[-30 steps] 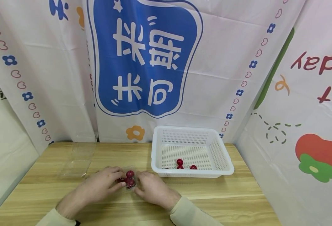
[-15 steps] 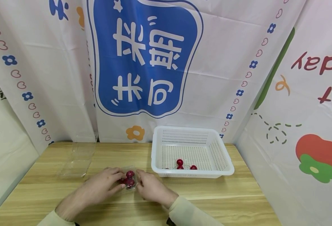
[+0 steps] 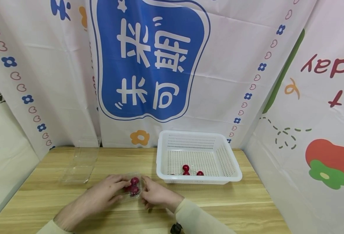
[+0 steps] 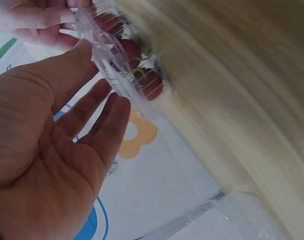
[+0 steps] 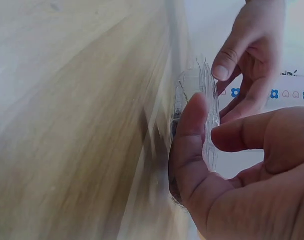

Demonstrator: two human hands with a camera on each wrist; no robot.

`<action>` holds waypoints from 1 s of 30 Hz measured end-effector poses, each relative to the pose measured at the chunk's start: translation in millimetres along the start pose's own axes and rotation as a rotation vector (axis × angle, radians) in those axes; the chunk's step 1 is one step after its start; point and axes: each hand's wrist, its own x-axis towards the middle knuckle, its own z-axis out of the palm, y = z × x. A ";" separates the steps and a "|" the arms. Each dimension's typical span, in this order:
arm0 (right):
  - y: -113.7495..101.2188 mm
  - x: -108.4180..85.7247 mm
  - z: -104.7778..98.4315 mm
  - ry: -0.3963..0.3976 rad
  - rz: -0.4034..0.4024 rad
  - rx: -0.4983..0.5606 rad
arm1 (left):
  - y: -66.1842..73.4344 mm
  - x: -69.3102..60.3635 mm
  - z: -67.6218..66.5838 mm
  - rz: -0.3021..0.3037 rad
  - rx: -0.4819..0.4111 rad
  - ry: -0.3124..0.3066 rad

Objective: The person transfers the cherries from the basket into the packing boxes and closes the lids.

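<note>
A small clear plastic box (image 3: 138,176) with red cherries (image 3: 134,180) inside sits on the table between both hands. My left hand (image 3: 104,191) rests on its left side; in the left wrist view, that hand's extended fingers and thumb touch the lid (image 4: 104,57). At the box's right edge, my right hand (image 3: 155,193) pinches the rim. The right wrist view shows the bent index finger (image 5: 187,145) against the box's side and the thumb (image 5: 237,137) by the lid edge. Green stems show among the cherries in the left wrist view.
A white perforated basket (image 3: 201,178) holding several cherries stands at the back right of the wooden table (image 3: 218,201). An open clear plastic container (image 3: 78,165) lies at the back left. Printed cloth (image 3: 224,65) hangs behind and along the sides.
My right hand has turned at the box's right edge, its fingers more curled now. The left hand has shifted slightly left. Basket and open container have not moved.
</note>
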 end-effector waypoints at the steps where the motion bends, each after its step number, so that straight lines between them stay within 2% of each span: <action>1: -0.3 0.2 -0.1 -0.003 0.002 0.008 | -0.7 -1.4 1.1 0.016 0.009 0.012; 4: -1.5 0.9 0.2 -0.005 0.002 0.017 | -1.2 -4.9 4.1 0.021 0.026 0.038; 6: -1.4 1.6 1.0 0.000 0.001 0.030 | -0.7 -6.5 5.5 -0.011 0.040 0.045; 10: -1.1 1.5 2.2 0.009 0.004 0.057 | 1.6 -8.4 5.7 -0.151 0.061 0.039; 13: -0.8 0.3 1.5 0.012 0.008 0.070 | 0.4 -8.9 4.6 -0.258 0.011 -0.002; 16: -0.4 -0.6 0.4 0.013 0.011 0.077 | -5.5 -9.8 4.8 -0.295 -0.111 -0.046; 20: 1.1 -0.8 -0.4 0.016 0.013 0.073 | -18.3 -12.6 6.2 -0.245 -0.336 -0.071; 23: 2.6 -1.2 -1.3 0.022 0.013 0.082 | -26.1 -13.9 8.6 -0.240 -0.494 -0.073; 25: 3.0 -1.6 -2.1 0.030 0.015 0.090 | -29.8 -13.8 10.3 -0.269 -0.624 -0.086; 29: 2.7 -2.3 -2.9 0.035 0.017 0.096 | -33.4 -12.5 13.8 -0.376 -0.908 -0.123; 30: 2.6 -2.2 -2.8 0.035 0.018 0.099 | -33.2 -12.0 14.3 -0.404 -0.951 -0.133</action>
